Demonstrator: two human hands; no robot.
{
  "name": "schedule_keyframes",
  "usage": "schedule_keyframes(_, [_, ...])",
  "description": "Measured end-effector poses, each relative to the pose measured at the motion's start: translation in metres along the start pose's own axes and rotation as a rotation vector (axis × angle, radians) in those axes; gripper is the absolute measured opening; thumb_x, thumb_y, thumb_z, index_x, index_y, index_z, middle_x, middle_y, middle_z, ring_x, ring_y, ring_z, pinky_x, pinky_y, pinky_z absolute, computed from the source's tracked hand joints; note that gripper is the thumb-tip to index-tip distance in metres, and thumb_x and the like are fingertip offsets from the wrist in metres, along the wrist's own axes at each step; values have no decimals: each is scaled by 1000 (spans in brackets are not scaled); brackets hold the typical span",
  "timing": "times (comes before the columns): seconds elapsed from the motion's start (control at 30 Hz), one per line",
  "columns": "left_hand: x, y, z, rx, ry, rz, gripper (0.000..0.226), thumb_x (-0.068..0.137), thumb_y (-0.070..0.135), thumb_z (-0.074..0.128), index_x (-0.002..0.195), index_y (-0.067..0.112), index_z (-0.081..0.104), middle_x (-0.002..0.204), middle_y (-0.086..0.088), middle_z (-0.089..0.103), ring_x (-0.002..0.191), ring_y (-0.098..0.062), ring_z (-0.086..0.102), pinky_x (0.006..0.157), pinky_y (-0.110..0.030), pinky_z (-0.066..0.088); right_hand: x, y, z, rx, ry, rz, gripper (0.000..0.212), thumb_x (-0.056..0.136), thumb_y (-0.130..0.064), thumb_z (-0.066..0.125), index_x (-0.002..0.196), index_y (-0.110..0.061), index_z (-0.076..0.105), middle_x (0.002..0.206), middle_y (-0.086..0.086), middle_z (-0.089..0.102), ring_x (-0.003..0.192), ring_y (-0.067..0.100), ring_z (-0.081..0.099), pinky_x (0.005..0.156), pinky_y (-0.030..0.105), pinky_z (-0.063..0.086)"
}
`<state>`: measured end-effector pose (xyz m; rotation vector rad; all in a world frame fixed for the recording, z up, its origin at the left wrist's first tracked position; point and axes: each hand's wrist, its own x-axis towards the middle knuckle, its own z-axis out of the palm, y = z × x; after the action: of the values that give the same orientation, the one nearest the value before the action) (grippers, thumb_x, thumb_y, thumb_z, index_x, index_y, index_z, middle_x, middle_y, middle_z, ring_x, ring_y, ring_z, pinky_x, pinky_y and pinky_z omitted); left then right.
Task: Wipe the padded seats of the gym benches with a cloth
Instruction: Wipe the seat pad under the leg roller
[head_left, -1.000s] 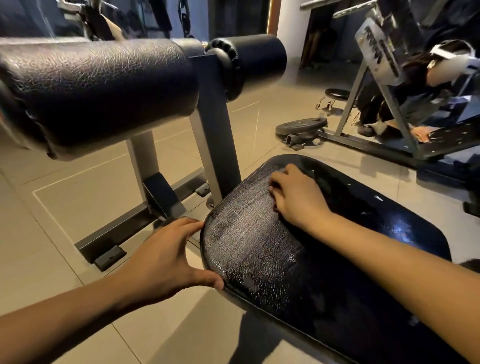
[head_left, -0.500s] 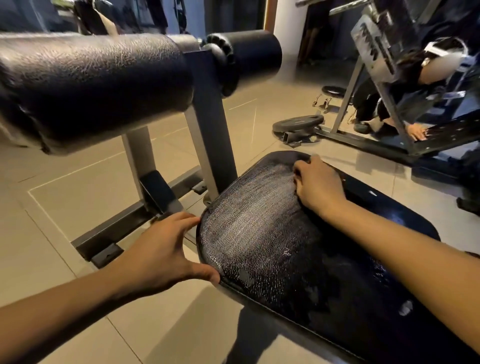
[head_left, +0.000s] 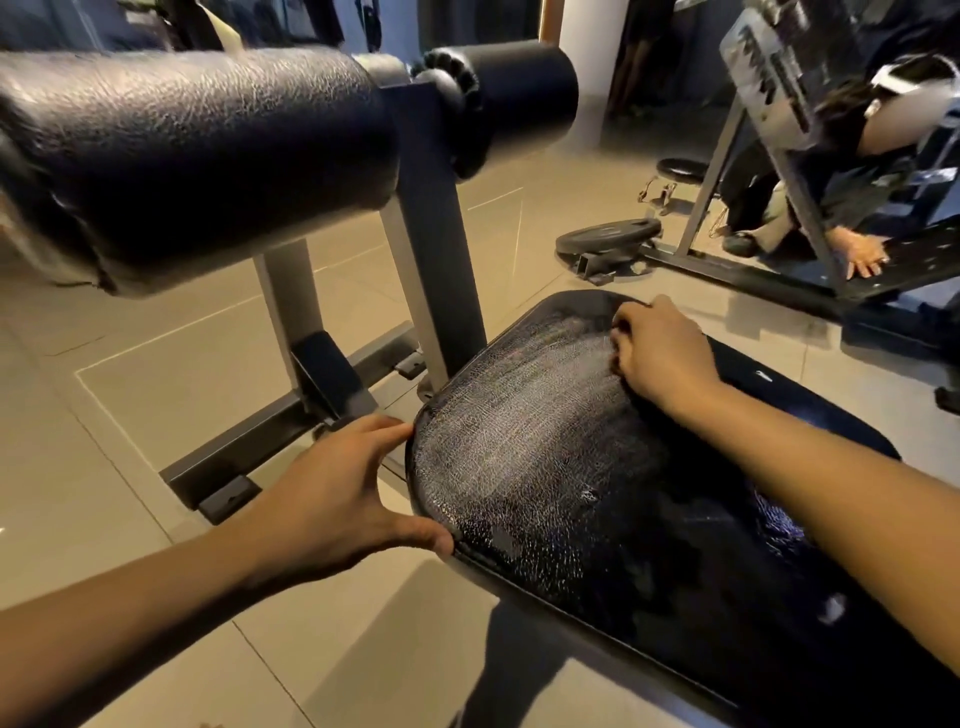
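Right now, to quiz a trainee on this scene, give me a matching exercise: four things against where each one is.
Things:
1 left hand
2 right hand
3 weight plate
4 roller pad

Places:
A down at floor level, beyond the padded seat
B on the seat's far end
C raised, upper left of view
D against the seat's near corner edge

Pairs: 1-D, 2-B, 3-A, 4-C.
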<state>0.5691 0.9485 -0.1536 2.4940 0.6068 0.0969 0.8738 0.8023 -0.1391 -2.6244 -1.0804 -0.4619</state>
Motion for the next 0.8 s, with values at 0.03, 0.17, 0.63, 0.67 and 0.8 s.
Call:
schedule_keyframes(0.03, [0, 0, -1, 1, -4, 1, 129, 42, 90, 73, 154, 36, 38, 149, 18, 44, 134, -9, 45, 114, -39, 44, -5, -9, -1, -24, 5, -4, 20, 100, -24, 54, 115, -16, 64, 110, 13, 52, 93, 36, 59, 75, 38, 46])
schedule_keyframes(0.17, [2, 3, -3, 16, -5, 17, 128, 42, 91, 71, 153, 37, 39, 149, 18, 45, 134, -8, 46, 113, -38, 44, -47, -93, -12, 188, -107, -314, 24, 101, -30, 53, 121, -21, 63, 115, 10, 51, 97, 33, 60, 77, 36, 46])
schedule_keyframes(0.63, [4, 2, -3, 4, -29, -12, 133, 36, 93, 70, 152, 35, 42, 146, 17, 47, 134, -10, 47, 113, -42, 45, -23, -28, -9, 54, -20, -65, 23, 102, -30, 52, 117, -18, 65, 110, 13, 52, 96, 39, 59, 80, 43, 51])
schedule_keyframes(0.67, [4, 3, -4, 5, -27, -10, 133, 36, 95, 69, 152, 35, 43, 146, 16, 47, 134, -10, 47, 113, -42, 45, -36, -51, -11, 110, -48, -148, 22, 102, -30, 53, 117, -19, 65, 110, 11, 52, 95, 36, 60, 80, 41, 51])
schedule_keyframes(0.8, [4, 2, -3, 29, -37, -7, 132, 36, 100, 61, 151, 37, 43, 146, 17, 47, 132, -10, 47, 111, -42, 47, -102, -120, -27, 332, -150, -636, 16, 96, -27, 63, 111, -21, 66, 104, 8, 54, 80, 31, 60, 65, 38, 51])
